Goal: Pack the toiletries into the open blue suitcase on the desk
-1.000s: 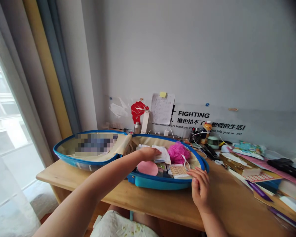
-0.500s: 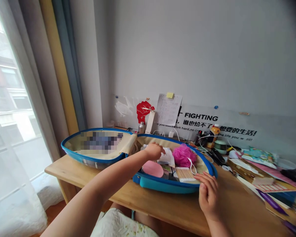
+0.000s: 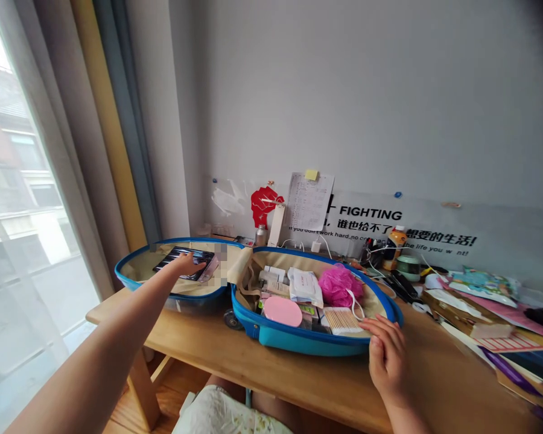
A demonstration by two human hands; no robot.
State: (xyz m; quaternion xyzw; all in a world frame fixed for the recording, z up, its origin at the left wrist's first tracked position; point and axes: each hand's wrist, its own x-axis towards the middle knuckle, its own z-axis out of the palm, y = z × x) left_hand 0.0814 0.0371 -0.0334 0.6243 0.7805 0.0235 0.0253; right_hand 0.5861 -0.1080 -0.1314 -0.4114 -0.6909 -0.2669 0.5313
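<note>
An open blue suitcase (image 3: 308,346) lies with both halves spread on the wooden table. In its left half is a dark, shiny flat item (image 3: 174,258) with a pinkish part at its right; its kind is unclear. My left hand (image 3: 187,264) is over this item with fingers apart, seemingly touching it. My right hand (image 3: 388,355) rests against the right half's near right rim, fingers stretched out. That half holds a pink oval case (image 3: 283,311), a white soft pack (image 3: 304,286), a magenta bath puff (image 3: 340,284) and a pack of cotton swabs (image 3: 342,320).
Clutter covers the table's right side, including an orange bottle (image 3: 393,248), a green jar (image 3: 408,268) and a purple item (image 3: 509,369). A small metallic bottle (image 3: 260,235) stands behind the suitcase. Curtains (image 3: 113,120) hang at the left.
My left hand has moved left, from above the white soft pack in the right half to the dark item in the left half. My right hand has stayed at the rim.
</note>
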